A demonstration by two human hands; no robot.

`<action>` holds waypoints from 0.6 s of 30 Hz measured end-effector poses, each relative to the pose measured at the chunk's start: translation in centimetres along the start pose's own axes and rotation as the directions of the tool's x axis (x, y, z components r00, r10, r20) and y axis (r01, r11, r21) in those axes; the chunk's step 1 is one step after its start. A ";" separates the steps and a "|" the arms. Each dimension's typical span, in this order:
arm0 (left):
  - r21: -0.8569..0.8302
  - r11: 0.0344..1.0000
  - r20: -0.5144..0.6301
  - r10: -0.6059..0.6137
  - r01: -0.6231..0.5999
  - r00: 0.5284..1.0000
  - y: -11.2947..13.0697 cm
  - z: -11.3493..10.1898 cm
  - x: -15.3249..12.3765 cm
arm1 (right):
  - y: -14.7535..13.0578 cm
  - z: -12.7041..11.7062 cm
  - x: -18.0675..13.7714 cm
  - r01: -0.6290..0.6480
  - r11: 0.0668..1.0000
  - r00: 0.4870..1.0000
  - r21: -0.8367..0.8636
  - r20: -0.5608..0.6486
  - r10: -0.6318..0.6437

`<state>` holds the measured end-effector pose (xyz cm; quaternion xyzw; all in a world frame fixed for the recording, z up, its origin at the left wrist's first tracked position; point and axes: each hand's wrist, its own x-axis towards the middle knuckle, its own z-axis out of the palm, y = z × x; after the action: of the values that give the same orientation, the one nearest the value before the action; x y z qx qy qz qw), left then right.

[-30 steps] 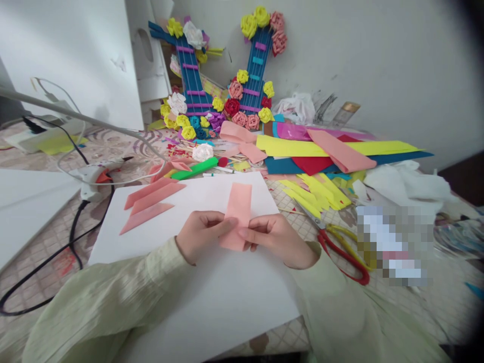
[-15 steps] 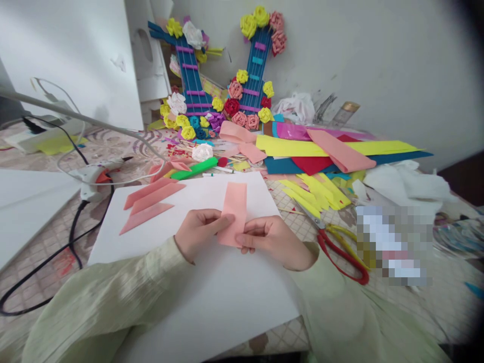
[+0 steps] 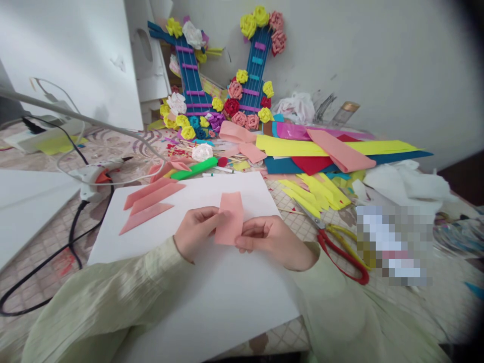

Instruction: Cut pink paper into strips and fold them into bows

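A pink crepe paper strip (image 3: 231, 217) is held up between my two hands, above a white board (image 3: 227, 297). My left hand (image 3: 198, 227) pinches its left edge, thumb in front and fingers behind. At the lower right corner, my right hand (image 3: 270, 239) grips the strip between thumb and fingers. Several folded pink paper pieces (image 3: 153, 200) with slanted ends lie on the board to the left of my hands.
Scissors (image 3: 336, 247) with red and yellow handles lie right of the board, near yellow paper pieces (image 3: 317, 194). A glue gun (image 3: 93, 179) with its black cable lies at left. Behind stand two blue guitar-shaped decorations (image 3: 255, 75) with paper flowers, beside coloured paper strips (image 3: 287, 146).
The pink strip has shifted slightly left, and its top edge is lower, so it looks shorter and a little tilted. Both hands keep their hold and have barely moved.
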<state>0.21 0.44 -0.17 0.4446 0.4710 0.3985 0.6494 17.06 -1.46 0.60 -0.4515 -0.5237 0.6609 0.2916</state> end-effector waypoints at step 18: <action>-0.050 0.985 0.142 -0.157 0.165 0.977 0.1 0.2 -0.2 | 0.2 0.8 -0.3 -0.020 0.999 0.996 0.048 0.085 0.015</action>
<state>0.37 0.21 -0.02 0.4110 0.4470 0.3273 0.7240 16.46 -2.13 0.51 -0.4204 -0.5154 0.6946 0.2743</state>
